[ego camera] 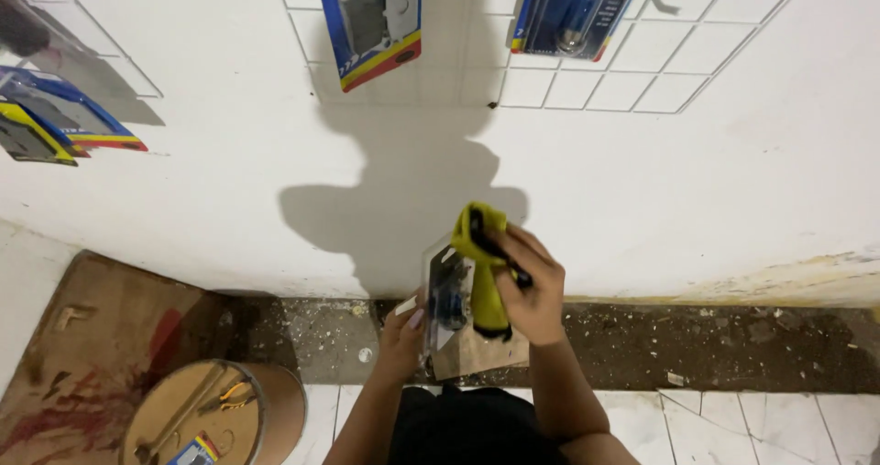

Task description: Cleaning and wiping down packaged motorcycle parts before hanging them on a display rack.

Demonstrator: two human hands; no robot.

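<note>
My left hand [404,329] holds a clear blister pack [447,302] by its lower left edge; a dark blue part shows inside it. My right hand [529,286] grips a yellow-green cloth [483,273] and presses it against the front of the pack. Both hands are raised in front of a white wall [642,181], and my shadow falls on it.
A white wire grid [596,80] on the wall carries hanging blue packages [371,21], with more at the far left [55,121]. Below left, a round tub [280,401] holds pliers and tools beside a stained brown board [82,337]. Rubble lies along the wall's foot.
</note>
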